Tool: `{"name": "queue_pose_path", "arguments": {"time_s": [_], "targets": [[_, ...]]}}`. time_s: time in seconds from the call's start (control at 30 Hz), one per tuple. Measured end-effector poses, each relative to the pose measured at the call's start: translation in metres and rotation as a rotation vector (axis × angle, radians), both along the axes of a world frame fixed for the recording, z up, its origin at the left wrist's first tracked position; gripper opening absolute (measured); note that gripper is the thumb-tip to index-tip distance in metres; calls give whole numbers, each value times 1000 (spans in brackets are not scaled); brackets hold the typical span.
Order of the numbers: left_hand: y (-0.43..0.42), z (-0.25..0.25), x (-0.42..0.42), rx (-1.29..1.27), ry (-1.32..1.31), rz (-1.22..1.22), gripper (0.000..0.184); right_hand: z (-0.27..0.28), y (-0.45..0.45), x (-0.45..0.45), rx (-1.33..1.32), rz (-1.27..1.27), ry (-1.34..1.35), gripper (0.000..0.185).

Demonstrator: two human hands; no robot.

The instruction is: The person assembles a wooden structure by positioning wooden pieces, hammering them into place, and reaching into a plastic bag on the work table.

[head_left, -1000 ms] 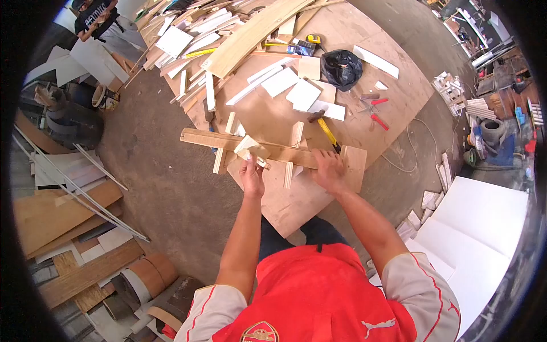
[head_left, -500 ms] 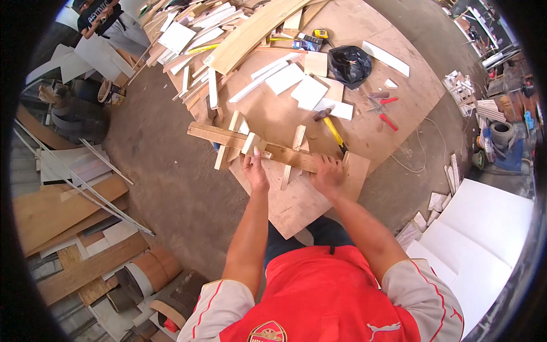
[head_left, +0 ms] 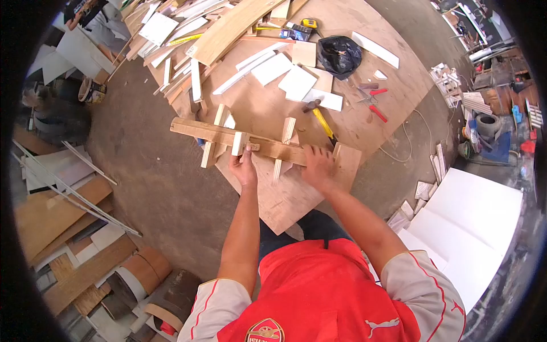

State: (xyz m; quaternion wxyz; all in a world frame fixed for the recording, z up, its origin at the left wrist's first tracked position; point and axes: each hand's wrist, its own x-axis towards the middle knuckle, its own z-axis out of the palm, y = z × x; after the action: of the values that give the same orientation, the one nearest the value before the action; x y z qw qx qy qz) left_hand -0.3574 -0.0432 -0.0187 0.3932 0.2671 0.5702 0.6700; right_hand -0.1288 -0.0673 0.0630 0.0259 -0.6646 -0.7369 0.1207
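A long wooden plank (head_left: pixel 205 131) lies across two shorter wooden crosspieces, the left crosspiece (head_left: pixel 209 155) and the right crosspiece (head_left: pixel 289 130), near the corner of a plywood tabletop (head_left: pixel 288 202). My left hand (head_left: pixel 244 170) is closed on the lower end of a small wood block (head_left: pixel 240 144), which stands across the plank's middle. Around the plank's right end, my right hand (head_left: pixel 319 167) is closed, fingers over the top and thumb hidden. Beyond that hand lies a hammer (head_left: pixel 323 123) with a yellow handle.
Red-handled pliers (head_left: pixel 376 106), a black plastic bag (head_left: pixel 340 56), white board offcuts (head_left: pixel 298 81) and a yellow tape measure (head_left: pixel 309 23) lie farther back. Scrap wood (head_left: pixel 228 34) is heaped at the far left. Another person (head_left: pixel 94 14) stands beyond it. White panels (head_left: pixel 467 228) lie at right.
The whole view has shifted, so things sit farther left. My left hand has turned the small block more upright across the plank. My right hand keeps its hold on the plank's end.
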Motion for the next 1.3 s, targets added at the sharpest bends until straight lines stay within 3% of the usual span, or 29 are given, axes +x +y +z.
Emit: {"name": "queue_pose_path", "arguments": {"time_s": [0.27, 0.47, 0.57, 0.67, 0.77, 0.87, 0.97, 1.0, 1.1, 1.13, 1.3], "targets": [[-1, -25, -3, -41, 57, 72, 29, 10, 3, 0, 71, 21, 124, 56], [-3, -11, 4, -75, 181, 134, 23, 37, 14, -19, 211, 37, 568, 40], [-5, 7, 2, -184, 218, 54, 38, 52, 30, -52, 132, 175, 640, 33], [-3, -7, -1, -90, 247, 33, 43, 43, 43, -86, 125, 234, 605, 29], [-2, 9, 1, -87, 224, 48, 46, 28, 51, -107, 10, 149, 471, 22], [-1, 10, 0, -57, 255, 83, 27, 2, 57, -112, 30, 167, 405, 17], [-5, 22, -6, -112, 130, -23, 28, 6, 57, -113, 90, 175, 411, 17], [-5, 20, -8, -28, 218, -23, 38, 4, 57, -113, 110, 186, 422, 17], [-15, 21, 5, 139, 65, 204, 47, 1, 58, -113, 149, 196, 446, 17], [-20, 9, 6, 41, 29, 226, 52, 1, 58, -113, 144, 189, 445, 16], [-27, -10, 13, -83, -286, 191, 45, 1, 59, -112, 129, 202, 410, 16]]}}
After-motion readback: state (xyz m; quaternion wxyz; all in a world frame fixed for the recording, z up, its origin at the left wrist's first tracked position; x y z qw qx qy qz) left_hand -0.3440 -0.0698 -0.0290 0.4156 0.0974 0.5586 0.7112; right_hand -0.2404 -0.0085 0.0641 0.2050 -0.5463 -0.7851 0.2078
